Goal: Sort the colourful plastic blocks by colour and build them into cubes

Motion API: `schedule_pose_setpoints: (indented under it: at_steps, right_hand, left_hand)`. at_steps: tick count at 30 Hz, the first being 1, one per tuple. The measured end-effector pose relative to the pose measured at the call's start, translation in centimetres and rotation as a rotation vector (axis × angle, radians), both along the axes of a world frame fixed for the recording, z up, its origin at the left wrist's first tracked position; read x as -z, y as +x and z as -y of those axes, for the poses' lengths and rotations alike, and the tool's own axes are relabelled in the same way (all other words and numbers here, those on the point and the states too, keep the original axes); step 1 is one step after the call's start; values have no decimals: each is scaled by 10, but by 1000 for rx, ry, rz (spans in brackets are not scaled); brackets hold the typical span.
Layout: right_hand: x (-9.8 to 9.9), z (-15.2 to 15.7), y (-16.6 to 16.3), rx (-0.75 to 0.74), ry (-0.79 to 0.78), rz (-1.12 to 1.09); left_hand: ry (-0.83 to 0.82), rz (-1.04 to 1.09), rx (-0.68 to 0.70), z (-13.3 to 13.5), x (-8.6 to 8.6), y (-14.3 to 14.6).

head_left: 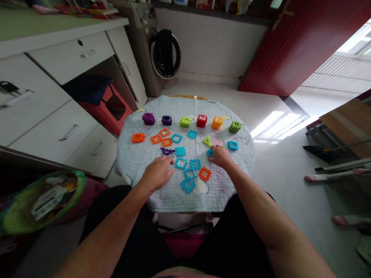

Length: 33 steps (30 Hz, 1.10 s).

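my left hand point(156, 174), thumb and fingers apart with nothing visibly held, is just beside a blue window tile point(181, 163); my right hand point(222, 156), nearer the half-hidden blue interlocking piece point(209, 153), touches it leftward at the fingertips, grip and long axis unclear; a lime-green triangle point(206, 141) lies just beyond.

"Can you read any lettering here?"
"None. The pale wrapper point(48, 203) at lower left and the red package point(203, 4) at the top edge are too blurred."
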State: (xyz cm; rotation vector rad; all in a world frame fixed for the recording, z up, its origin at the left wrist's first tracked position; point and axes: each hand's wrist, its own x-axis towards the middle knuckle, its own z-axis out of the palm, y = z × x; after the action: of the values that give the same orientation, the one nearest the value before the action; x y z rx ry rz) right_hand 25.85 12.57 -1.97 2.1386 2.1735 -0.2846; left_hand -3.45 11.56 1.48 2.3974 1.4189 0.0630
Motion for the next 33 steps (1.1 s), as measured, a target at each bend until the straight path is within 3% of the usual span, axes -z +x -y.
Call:
schedule_pose_setpoints:
  at_steps: [4, 7, 9, 15, 18, 21, 25, 28, 33]
  right_hand:
    - [5, -6, 0, 94, 46, -221]
    - [17, -9, -5, 204, 28, -591]
    - [25, -10, -10, 248, 7, -698]
    - [21, -10, -25, 68, 111, -283]
    - [11, -6, -31, 78, 183, -135]
    - [4, 2, -40, -22, 186, -151]
    - [6, 16, -55, -244, 26, -179]
    - [9, 21, -61, -258, -12, -121]
    - [11, 15, -54, -179, -45, -195]
  left_hand:
    - [-31, 81, 222, 48, 14, 30]
    - [-24, 11, 240, 61, 32, 40]
    - [-37, -27, 240, 60, 38, 41]
    - [-31, -47, 261, 55, 36, 43]
    - [-26, -38, 279, 53, 35, 42]
    - [-61, 12, 260, 44, 36, 34]
    - [-154, 113, 106, 20, 37, 14]
    - [-199, 129, -2, 6, 38, 2]
    - [-166, 158, 0, -1, 42, -2]
